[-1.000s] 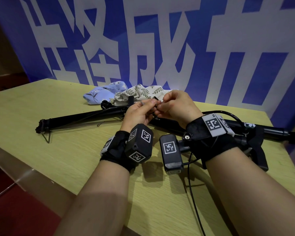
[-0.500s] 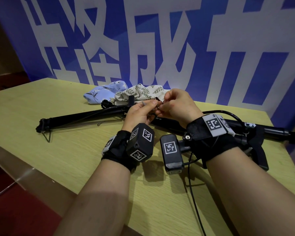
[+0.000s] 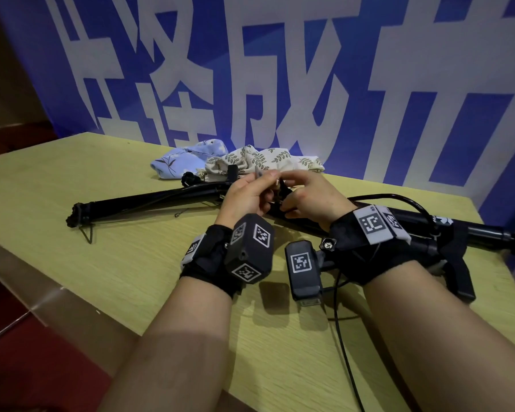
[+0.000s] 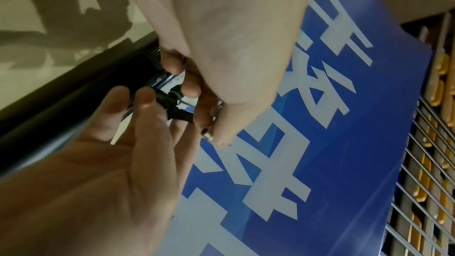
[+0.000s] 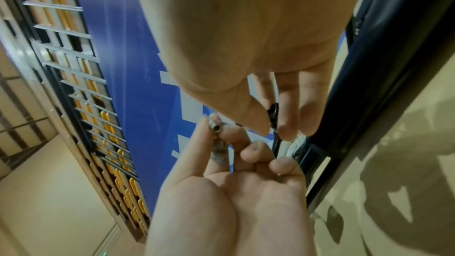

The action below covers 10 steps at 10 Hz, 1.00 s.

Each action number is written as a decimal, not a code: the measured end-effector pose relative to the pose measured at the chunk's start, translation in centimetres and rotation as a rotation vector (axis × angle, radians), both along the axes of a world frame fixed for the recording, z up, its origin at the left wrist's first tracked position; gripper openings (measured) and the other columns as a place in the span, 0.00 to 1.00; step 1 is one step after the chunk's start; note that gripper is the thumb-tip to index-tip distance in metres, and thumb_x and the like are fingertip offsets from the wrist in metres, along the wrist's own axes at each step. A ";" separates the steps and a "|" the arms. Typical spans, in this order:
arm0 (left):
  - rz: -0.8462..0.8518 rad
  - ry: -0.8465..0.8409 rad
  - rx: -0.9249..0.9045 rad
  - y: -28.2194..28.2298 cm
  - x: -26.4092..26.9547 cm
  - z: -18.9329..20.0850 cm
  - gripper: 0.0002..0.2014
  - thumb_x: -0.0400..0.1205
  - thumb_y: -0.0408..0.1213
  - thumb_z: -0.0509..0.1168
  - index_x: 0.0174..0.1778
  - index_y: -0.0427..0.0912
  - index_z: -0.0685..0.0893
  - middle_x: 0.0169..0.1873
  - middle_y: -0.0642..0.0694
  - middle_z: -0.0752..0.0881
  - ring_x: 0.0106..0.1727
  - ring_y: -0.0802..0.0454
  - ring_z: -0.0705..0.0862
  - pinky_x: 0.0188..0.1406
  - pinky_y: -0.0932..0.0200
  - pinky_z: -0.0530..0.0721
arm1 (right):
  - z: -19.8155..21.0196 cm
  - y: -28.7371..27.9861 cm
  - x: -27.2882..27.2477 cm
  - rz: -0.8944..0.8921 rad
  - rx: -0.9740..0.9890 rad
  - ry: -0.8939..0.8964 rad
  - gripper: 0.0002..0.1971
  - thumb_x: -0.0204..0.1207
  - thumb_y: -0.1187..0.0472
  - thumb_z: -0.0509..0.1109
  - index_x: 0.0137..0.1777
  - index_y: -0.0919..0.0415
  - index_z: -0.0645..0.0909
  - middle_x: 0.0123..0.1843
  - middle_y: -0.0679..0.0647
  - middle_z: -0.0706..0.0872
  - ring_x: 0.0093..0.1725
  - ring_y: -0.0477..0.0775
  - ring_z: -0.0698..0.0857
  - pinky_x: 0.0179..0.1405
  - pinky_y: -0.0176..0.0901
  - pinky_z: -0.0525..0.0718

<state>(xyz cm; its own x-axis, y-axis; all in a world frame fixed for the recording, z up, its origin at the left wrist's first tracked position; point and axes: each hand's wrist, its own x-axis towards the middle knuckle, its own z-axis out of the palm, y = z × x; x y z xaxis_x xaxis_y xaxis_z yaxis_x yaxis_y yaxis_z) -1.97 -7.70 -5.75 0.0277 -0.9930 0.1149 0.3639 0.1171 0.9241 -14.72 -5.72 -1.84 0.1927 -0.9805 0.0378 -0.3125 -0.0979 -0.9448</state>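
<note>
Left hand (image 3: 244,200) drew away pinching metal fitting (image 3: 258,174); right hand (image 3: 312,197) pinches black clip (image 5: 273,111).

Two hands (image 3: 244,197) (image 3: 312,197), two cloths (image 3: 188,162) (image 3: 265,162), one handlebar (image 3: 149,200), one metal fitting (image 3: 258,174), one black clip (image 5: 273,112)

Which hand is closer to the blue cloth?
Left. The left hand is right of the blue cloth, toward the person; the right hand is farther right, past the left.

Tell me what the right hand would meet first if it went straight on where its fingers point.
Most likely the fingertips of the left hand, which pinch a small metal fitting just ahead; the leaf-print cloth lies farther on. Depth is unclear.
</note>
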 end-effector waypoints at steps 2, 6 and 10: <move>-0.030 -0.075 -0.011 0.2 0.1 0.3 0.05 0.82 0.33 0.66 0.40 0.43 0.83 0.25 0.53 0.79 0.26 0.59 0.71 0.26 0.64 0.66 | -0.4 -0.1 0.0 -0.084 -0.076 0.086 0.05 0.79 0.67 0.68 0.50 0.61 0.85 0.36 0.55 0.85 0.26 0.48 0.81 0.27 0.36 0.81; 0.368 -0.089 0.112 -1.3 3.2 2.3 0.15 0.86 0.53 0.57 0.47 0.47 0.82 0.27 0.53 0.78 0.23 0.58 0.71 0.24 0.62 0.69 | -0.9 -0.7 -0.5 -0.189 -0.133 0.125 0.05 0.75 0.59 0.74 0.47 0.58 0.89 0.41 0.51 0.88 0.44 0.49 0.85 0.49 0.43 0.83; -0.019 -0.457 0.169 -7.7 7.8 3.5 0.07 0.77 0.31 0.66 0.33 0.42 0.78 0.20 0.51 0.82 0.24 0.52 0.81 0.38 0.56 0.78 | -1.3 -0.8 -1.3 -0.200 0.043 0.013 0.08 0.79 0.56 0.70 0.48 0.60 0.87 0.40 0.53 0.83 0.31 0.48 0.76 0.29 0.37 0.75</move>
